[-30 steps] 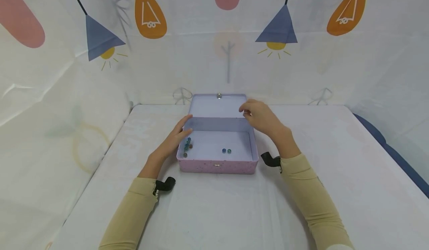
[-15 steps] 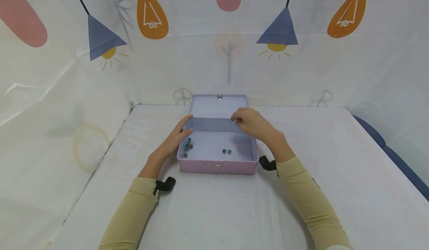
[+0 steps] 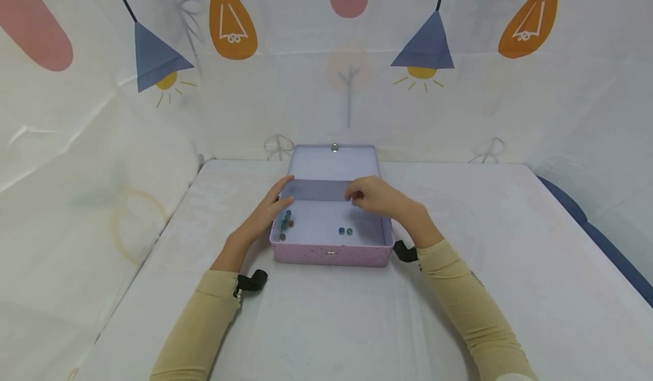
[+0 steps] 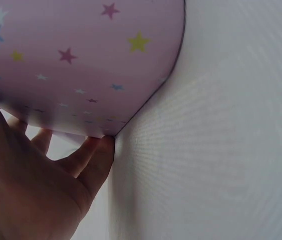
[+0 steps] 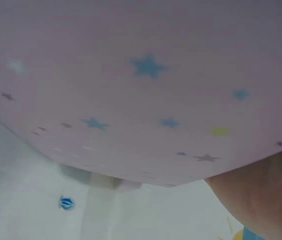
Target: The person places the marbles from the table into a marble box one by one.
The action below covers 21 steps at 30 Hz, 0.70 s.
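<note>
A pink star-print tin box [image 3: 331,254] stands on the white table with its lid [image 3: 334,163] propped upright at the back. Inside lie several marbles [image 3: 285,222] by the left wall and two blue ones [image 3: 345,231] near the middle. My left hand [image 3: 275,199] rests with straight fingers against the box's left wall, which fills the left wrist view as a starry wall [image 4: 81,60] above that left hand [image 4: 36,190]. My right hand [image 3: 359,195] hovers over the box's inside, fingers loosely curled, with nothing seen in them. The right wrist view shows the starry wall [image 5: 145,90] and one blue marble [image 5: 67,203].
A white cloth covers the table [image 3: 326,324]. Printed fabric walls [image 3: 347,86] close in the back and both sides. A blue edge [image 3: 602,233] shows at the far right. Black wrist straps [image 3: 252,282] sit at both sleeve cuffs.
My right hand has moved from the lid's right edge leftward and down, over the inside of the box. The left hand, the box and the marbles have stayed put.
</note>
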Each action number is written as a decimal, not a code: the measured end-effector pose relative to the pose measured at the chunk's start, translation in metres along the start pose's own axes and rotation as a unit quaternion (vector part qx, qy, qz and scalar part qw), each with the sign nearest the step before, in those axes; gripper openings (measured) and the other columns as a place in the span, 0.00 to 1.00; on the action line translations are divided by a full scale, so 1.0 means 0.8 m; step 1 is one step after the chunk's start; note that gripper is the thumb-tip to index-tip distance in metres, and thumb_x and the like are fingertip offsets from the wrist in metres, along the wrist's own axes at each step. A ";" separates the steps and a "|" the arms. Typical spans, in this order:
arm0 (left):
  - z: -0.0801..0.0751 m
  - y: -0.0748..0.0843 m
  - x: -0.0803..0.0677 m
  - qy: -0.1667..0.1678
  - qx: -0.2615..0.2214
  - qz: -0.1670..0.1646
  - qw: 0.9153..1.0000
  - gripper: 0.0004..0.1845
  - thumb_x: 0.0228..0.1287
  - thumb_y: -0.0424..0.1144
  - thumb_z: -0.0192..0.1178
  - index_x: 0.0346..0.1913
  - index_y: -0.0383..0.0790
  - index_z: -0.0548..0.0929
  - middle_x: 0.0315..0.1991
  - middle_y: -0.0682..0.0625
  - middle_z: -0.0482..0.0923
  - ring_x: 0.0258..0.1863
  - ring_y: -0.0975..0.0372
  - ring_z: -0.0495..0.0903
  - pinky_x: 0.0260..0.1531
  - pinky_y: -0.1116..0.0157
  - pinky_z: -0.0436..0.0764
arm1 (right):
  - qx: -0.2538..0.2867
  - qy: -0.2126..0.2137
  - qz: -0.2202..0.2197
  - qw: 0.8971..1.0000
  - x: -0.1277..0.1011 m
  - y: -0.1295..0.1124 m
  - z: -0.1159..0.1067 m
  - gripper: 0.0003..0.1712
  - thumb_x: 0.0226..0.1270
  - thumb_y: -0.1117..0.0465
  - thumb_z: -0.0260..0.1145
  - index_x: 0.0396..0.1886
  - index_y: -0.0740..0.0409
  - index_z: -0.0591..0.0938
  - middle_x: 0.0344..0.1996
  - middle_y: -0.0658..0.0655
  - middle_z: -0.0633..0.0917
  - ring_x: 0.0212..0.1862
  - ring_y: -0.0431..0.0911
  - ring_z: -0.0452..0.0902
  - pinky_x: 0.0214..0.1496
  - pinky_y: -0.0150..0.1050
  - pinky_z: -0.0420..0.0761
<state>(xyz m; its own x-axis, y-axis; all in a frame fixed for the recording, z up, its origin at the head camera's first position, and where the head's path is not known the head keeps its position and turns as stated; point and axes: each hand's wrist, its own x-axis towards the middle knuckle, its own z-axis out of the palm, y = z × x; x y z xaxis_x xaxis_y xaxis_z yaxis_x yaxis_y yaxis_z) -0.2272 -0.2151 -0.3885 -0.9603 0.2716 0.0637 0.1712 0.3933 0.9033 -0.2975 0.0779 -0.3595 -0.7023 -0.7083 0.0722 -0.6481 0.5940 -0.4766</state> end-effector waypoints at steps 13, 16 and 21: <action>-0.001 -0.001 0.003 0.002 -0.003 0.011 1.000 0.33 0.78 0.41 0.44 0.80 0.45 0.48 0.82 0.47 0.39 0.82 0.53 0.36 0.79 0.46 0.41 | -0.096 -0.002 0.023 0.995 0.007 0.007 0.022 0.12 0.66 0.72 0.60 0.43 0.60 0.87 0.42 0.55 0.88 0.42 0.46 0.80 0.47 0.43 0.83; -0.002 -0.001 0.003 0.001 -0.003 0.010 1.000 0.33 0.78 0.41 0.44 0.80 0.45 0.47 0.82 0.47 0.39 0.82 0.52 0.36 0.79 0.45 0.41 | -0.131 -0.003 0.033 0.991 0.007 0.006 0.028 0.12 0.65 0.72 0.61 0.42 0.58 0.87 0.41 0.54 0.88 0.38 0.45 0.78 0.43 0.41 0.82; -0.001 -0.001 0.002 -0.002 -0.002 0.007 1.000 0.33 0.78 0.41 0.44 0.80 0.44 0.47 0.82 0.46 0.38 0.82 0.50 0.35 0.79 0.44 0.41 | -0.183 -0.008 0.056 0.981 0.002 0.003 0.035 0.13 0.65 0.69 0.61 0.44 0.55 0.87 0.43 0.53 0.89 0.37 0.43 0.79 0.44 0.42 0.84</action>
<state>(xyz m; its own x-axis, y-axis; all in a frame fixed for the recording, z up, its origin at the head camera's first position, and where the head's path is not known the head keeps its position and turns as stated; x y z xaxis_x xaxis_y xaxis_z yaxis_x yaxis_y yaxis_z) -0.2289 -0.2160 -0.3888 -0.9570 0.2800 0.0754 0.1839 0.3850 0.9044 -0.2923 0.0675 -0.3850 -0.7724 -0.6347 0.0226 -0.6315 0.7637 -0.1337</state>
